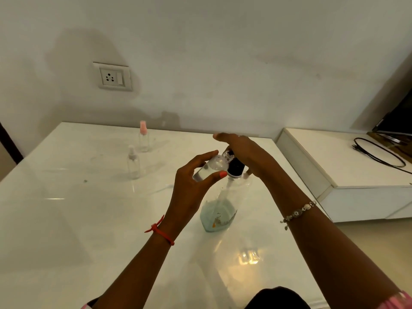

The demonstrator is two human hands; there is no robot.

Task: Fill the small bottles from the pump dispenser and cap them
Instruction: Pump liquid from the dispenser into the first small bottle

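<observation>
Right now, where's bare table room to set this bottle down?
Bare: the white glossy table in front of the white-capped clear spray bottle, left of the left hand; also the back strip right of the pink-capped clear spray bottle. Crowded around the clear pump dispenser under the right hand.

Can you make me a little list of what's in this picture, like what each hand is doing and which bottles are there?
pump dispenser: upright on the table, bluish liquid low inside
left hand: holds a small clear bottle, tilted, mouth by the pump's nozzle
right hand: lies over the pump's top
other bottles: pink-capped bottle and white-capped bottle, standing at the back left
</observation>
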